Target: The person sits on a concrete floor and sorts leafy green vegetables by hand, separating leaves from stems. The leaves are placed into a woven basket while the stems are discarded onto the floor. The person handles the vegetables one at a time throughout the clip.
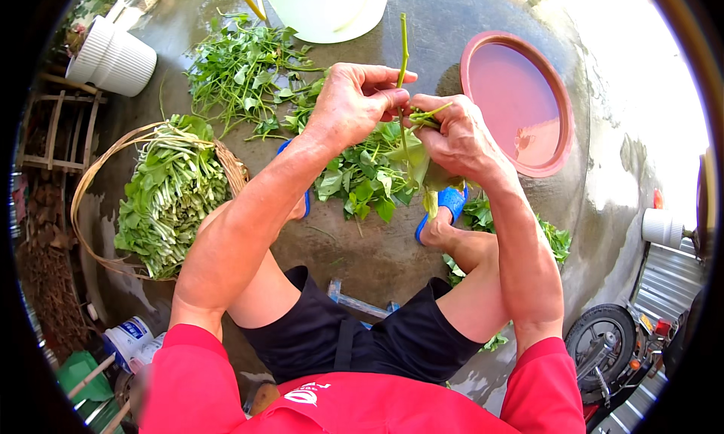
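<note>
Between thumb and fingers, my left hand (pixel 353 101) pinches an upright green stem (pixel 404 49). Close at its right, my right hand (pixel 455 134) is closed on a small bunch of leafy stems (pixel 425 117), whose broad leaves hang below. Under both hands a pile of leafy green vines (pixel 367 176) lies on the wet concrete floor between my feet. A second heap of vines (pixel 240 72) lies farther forward on the left. Beside my left leg stands a wicker basket (pixel 85 230) packed with bundled greens (pixel 169 202), their cut stems showing.
A reddish round basin (pixel 567 117) holding water stands at the right; a large pale tub (pixel 334 15) is ahead. White ribbed pots (pixel 116 58), a wooden rack (pixel 54 131) and buckets (pixel 127 340) line the left. A motorcycle (pixel 605 343) stands at the lower right.
</note>
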Demonstrator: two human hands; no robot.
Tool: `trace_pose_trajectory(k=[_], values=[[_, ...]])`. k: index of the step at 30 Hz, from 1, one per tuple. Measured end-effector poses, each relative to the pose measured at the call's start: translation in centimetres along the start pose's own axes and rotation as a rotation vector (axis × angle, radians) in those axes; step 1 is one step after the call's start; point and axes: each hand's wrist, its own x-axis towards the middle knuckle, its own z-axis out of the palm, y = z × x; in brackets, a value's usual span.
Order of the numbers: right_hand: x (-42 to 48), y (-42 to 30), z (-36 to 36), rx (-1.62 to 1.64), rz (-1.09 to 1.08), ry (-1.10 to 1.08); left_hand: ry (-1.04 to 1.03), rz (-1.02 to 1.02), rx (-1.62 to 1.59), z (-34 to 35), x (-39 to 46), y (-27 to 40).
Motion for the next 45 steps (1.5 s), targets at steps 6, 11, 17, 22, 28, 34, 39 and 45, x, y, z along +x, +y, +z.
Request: trace_pose_trajectory(k=[6,11,17,22,28,34,39,45], values=[[0.6,0.1,0.2,0.272,0.106,0.063,0.133,0.033,-0.088,-0.1,0.2,0.2],[0.6,0.1,-0.3,0.217,0.147,0.063,0.135,0.0,-0.188,0.1,0.0,0.8],[1.7,2.3,0.0,0.564,0.271,0.453,0.111,0.155,-0.184,0.9,0.0,0.4],[1.8,2.6,-0.4,0.782,0.293,0.601,0.127,0.135,-0.255,1.8,0.4,0.0],[0.8,6.3,-5.9,0.861,0.286,0.872,0.345,0.068,-0.552,-8.8,3.7,-1.4],[-2.6,8.6,-9.7,0.852,0.324,0.866,0.582,-0.514,-0.174,-16.7,9.7,-13.1],[-4.2,9.0,-10.3,0.931,0.39,0.719,-0.065,-0.294,0.957,-9.1,7.6,-25.4],[-5.9,8.9,-11.1,0.927,0.493,0.627,0.156,-0.072,0.901,-0.7,12.0,-29.0]])
